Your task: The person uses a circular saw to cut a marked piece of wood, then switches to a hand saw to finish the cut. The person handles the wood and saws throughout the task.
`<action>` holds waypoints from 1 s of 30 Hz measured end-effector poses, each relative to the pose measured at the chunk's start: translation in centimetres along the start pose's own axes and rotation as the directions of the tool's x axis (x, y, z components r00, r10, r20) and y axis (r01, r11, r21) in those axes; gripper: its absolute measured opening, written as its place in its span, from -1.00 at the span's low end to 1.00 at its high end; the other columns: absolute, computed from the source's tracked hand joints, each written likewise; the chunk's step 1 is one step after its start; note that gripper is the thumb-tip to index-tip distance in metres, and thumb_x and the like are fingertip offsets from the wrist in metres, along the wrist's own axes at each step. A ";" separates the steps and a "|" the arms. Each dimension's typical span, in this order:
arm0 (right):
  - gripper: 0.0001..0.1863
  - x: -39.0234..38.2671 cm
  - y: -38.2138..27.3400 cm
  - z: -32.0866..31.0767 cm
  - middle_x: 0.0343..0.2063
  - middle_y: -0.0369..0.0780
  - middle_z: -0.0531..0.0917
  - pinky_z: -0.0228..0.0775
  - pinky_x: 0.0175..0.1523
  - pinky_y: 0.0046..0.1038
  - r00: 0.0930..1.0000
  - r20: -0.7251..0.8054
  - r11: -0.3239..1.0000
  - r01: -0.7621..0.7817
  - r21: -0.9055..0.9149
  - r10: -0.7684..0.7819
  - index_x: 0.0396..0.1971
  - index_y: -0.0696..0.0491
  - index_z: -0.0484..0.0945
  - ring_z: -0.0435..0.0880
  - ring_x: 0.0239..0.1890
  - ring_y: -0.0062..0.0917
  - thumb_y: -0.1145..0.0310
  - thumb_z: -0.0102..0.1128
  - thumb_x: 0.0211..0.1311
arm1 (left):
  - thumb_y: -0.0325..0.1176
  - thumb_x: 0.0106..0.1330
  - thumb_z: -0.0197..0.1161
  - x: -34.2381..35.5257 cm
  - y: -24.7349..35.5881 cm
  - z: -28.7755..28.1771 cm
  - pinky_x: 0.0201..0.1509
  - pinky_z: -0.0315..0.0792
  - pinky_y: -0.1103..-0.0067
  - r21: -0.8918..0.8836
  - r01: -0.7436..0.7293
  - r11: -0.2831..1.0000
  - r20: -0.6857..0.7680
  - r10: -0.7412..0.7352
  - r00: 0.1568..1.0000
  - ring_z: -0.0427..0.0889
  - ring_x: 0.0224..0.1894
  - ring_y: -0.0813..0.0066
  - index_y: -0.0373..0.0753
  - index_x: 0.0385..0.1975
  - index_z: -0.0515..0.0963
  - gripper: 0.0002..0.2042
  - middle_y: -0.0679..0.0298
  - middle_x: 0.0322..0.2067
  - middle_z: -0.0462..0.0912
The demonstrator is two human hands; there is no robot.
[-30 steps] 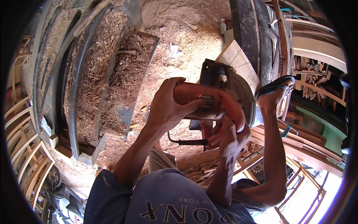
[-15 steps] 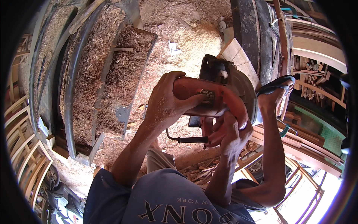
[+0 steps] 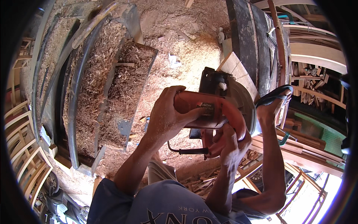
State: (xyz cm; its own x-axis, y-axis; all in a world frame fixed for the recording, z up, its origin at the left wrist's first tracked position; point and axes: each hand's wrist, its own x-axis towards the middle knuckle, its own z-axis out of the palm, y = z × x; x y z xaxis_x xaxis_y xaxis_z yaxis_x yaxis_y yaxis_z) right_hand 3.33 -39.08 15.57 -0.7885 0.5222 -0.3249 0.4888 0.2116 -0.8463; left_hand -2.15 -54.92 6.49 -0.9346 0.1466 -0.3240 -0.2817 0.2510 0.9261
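A red handheld circular saw [image 3: 192, 100], with a dark base plate and grey blade guard [image 3: 244, 100], is between my hands. My left hand [image 3: 167, 114] is wrapped round the end of its motor housing, thumb along the near side. My right hand [image 3: 233, 143] grips the looped rear handle. The black power cord [image 3: 192, 151] comes off near the handle and bends away to the left. Beyond the guard lies a pale wooden board [image 3: 238, 71]. The blade itself is hidden. Fine sawdust clings to my left hand and wrist.
My sandalled foot [image 3: 274, 98] is raised at the right, by the board's end. A dark bench or beam [image 3: 244, 37] runs along the far right. Shavings fill a dark-edged structure [image 3: 78, 112] at left. Stacked timber [image 3: 309, 86] and curved wooden frames [image 3: 28, 156] stand around.
The view has tilted, so saw, hands and surroundings appear slightly lower in the picture. Both hands keep the same hold on the circular saw.
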 end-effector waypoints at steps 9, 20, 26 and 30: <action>-0.63 0.3 -0.1 0.5 -0.65 -0.23 0.56 0.33 -0.55 -0.53 0.999 -0.032 0.999 0.024 -0.041 -0.026 -0.12 0.29 0.60 0.53 -0.67 -0.58 0.33 0.12 0.18 | -0.01 -0.02 0.61 0.5 0.1 0.0 0.07 0.53 0.37 0.025 0.010 1.000 -0.002 -0.010 1.000 0.65 -0.03 0.15 -0.42 0.08 0.47 -0.24 -0.03 -0.08 0.60; -0.59 0.8 -0.5 0.4 -0.61 -0.21 0.63 0.36 -0.58 -0.56 1.000 0.006 0.999 0.024 0.048 -0.025 -0.01 0.31 0.58 0.59 -0.67 -0.60 0.39 0.21 0.17 | -0.12 -0.02 0.65 1.0 0.1 0.0 0.00 0.58 0.46 0.101 -0.051 0.994 -0.033 0.054 0.998 0.69 -0.08 0.30 -0.43 0.09 0.47 -0.26 0.02 -0.13 0.66; -0.60 1.1 -0.6 0.4 -0.62 -0.21 0.62 0.36 -0.58 -0.56 1.000 0.012 0.999 0.025 0.025 -0.025 -0.04 0.32 0.58 0.58 -0.67 -0.60 0.39 0.20 0.16 | -0.15 0.00 0.64 1.2 0.2 -0.1 0.00 0.58 0.46 0.067 -0.018 0.998 -0.013 0.019 1.000 0.70 -0.08 0.31 -0.42 0.10 0.46 -0.28 0.03 -0.13 0.66; -0.61 1.3 -0.8 0.6 -0.63 -0.21 0.62 0.36 -0.57 -0.55 0.999 0.002 0.999 0.044 0.009 -0.044 -0.06 0.33 0.59 0.58 -0.67 -0.60 0.40 0.20 0.14 | 0.02 -0.01 0.60 1.3 0.5 -0.2 0.10 0.51 0.33 0.013 0.014 1.000 0.008 -0.014 1.000 0.63 -0.01 0.11 -0.39 0.07 0.48 -0.25 -0.01 -0.06 0.58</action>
State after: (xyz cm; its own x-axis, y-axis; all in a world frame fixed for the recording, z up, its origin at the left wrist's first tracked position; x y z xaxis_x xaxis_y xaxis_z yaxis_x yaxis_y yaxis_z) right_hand 1.75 -39.05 15.58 -0.8100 0.5107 -0.2881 0.4503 0.2271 -0.8635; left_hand -3.57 -54.83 6.53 -0.9288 0.1506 -0.3387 -0.2920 0.2655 0.9188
